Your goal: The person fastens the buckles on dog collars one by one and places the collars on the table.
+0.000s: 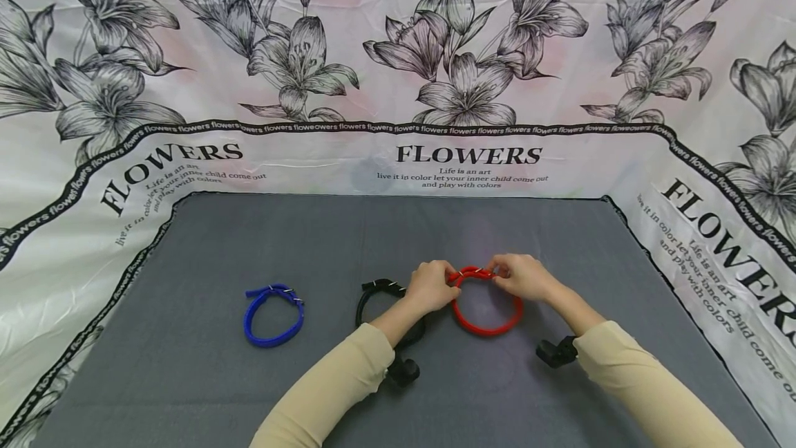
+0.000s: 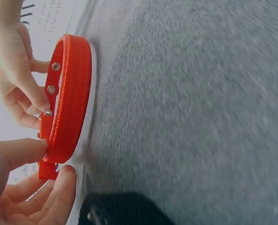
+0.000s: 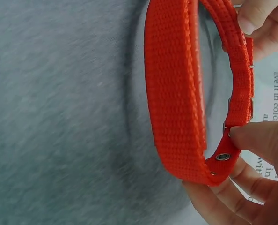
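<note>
A red collar [image 1: 487, 332] with metal eyelets stands on its edge as a buckled loop, both hands at its far side. My left hand [image 1: 429, 285] pinches the strap near its loose end, thumb on one side and fingers on the other. On the right part of the strap, by the eyelets, my right hand [image 1: 525, 278] pinches between thumb and fingers. The left wrist view shows the collar [image 2: 76, 93] with the right hand [image 2: 19, 75] above. Seen from the right wrist, the thumb [image 3: 260, 140] presses close to an eyelet.
A black collar [image 1: 361, 306] lies partly hidden under the left forearm. Farther left is a blue buckled collar [image 1: 273, 342]. Black devices [image 1: 556, 351] are worn at both wrists. A grey cloth panel [image 1: 186, 365] with a printed flower border [image 1: 311, 157] covers the surface.
</note>
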### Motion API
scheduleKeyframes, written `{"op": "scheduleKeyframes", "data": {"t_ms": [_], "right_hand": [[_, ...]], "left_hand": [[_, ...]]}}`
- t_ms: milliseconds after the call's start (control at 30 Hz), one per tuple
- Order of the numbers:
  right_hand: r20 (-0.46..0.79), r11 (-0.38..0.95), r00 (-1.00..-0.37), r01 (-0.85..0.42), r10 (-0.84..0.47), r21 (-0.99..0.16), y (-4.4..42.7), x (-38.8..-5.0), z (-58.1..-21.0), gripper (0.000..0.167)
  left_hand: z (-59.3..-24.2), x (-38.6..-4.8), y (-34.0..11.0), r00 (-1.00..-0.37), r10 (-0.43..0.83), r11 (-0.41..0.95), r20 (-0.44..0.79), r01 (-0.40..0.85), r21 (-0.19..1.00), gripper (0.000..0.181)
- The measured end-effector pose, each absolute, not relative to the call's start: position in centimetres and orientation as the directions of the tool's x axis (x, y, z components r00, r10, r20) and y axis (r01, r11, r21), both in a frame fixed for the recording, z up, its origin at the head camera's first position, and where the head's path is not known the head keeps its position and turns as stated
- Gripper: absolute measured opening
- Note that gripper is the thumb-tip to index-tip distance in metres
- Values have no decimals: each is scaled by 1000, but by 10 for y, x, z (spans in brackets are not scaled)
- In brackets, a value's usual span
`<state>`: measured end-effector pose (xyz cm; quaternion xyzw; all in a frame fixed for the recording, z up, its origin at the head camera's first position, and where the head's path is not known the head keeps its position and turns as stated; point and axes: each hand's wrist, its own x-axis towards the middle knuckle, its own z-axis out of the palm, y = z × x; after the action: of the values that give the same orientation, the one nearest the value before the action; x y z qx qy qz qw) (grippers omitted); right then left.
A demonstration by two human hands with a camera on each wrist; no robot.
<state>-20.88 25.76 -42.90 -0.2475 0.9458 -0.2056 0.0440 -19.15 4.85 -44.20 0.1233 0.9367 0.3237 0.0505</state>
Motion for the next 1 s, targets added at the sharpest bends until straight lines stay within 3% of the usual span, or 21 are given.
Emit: {"op": "scheduleKeyframes", "data": {"t_ms": [667,833,1000], "right_hand": [[-122,844,-892,-356,-434,-401,275,-199,-433,9],[-156,848,-881,-361,-447,-388,274,-204,-427,11],[-100,856,-899,-365,-426,-366,267,-210,-421,12]], "left_hand": [[-442,-185,69,-949,306,810,-79,216,545,26],[-439,-191,60,-925,372,807,-74,283,518,29],[-429,-197,40,-883,468,775,-36,390,496,30]]}}
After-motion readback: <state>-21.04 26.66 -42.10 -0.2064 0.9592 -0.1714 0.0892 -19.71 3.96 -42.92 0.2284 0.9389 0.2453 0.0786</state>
